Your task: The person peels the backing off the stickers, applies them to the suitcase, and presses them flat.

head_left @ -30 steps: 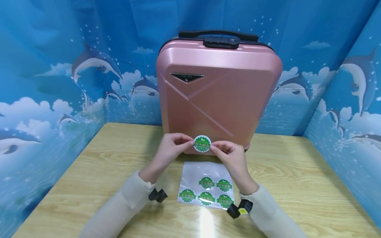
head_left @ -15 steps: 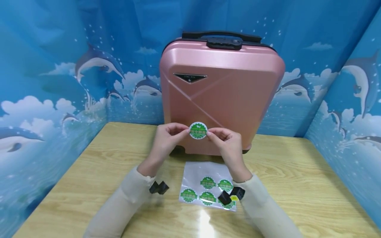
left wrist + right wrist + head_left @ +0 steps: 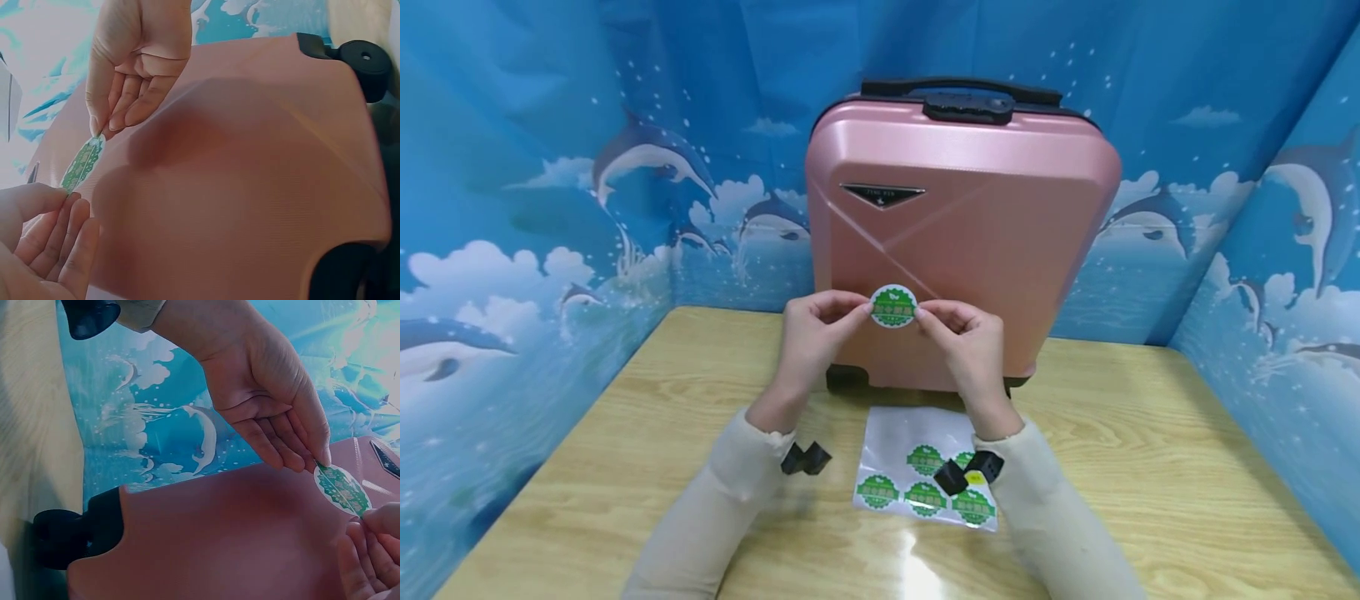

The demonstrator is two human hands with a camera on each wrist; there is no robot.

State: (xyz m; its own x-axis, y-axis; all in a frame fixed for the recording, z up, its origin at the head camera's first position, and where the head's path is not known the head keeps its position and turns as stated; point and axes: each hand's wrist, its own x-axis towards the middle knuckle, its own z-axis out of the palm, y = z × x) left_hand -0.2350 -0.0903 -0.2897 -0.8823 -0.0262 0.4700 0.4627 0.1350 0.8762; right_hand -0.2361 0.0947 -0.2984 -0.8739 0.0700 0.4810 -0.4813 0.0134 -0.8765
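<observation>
Between my two hands is a round green-and-white sticker point(image 3: 894, 306), its printed face toward me. My left hand point(image 3: 815, 335) pinches its left edge between thumb and forefinger, and my right hand point(image 3: 967, 343) pinches the right edge the same way. Right behind it stands a pink hard-shell suitcase point(image 3: 977, 233), upright, with a black triangular badge point(image 3: 882, 195) on its upper left. Both wrist views show the sticker point(image 3: 84, 164) edge-on or tilted, in front of the suitcase's shell point(image 3: 206, 540). Below the hands a sticker sheet point(image 3: 887, 442) with several matching stickers lies on the table, partly covered by the right wrist's camera.
The wooden table point(image 3: 625, 433) carries the suitcase toward its back edge. Blue curtains point(image 3: 722, 100) printed with dolphins close in the back and sides. Black suitcase wheels point(image 3: 365, 69) stick out at the bottom corners.
Both hands have raised the sticker and shifted it slightly left, from the suitcase's lower edge to higher in front of its shell. The pinch has stayed the same.
</observation>
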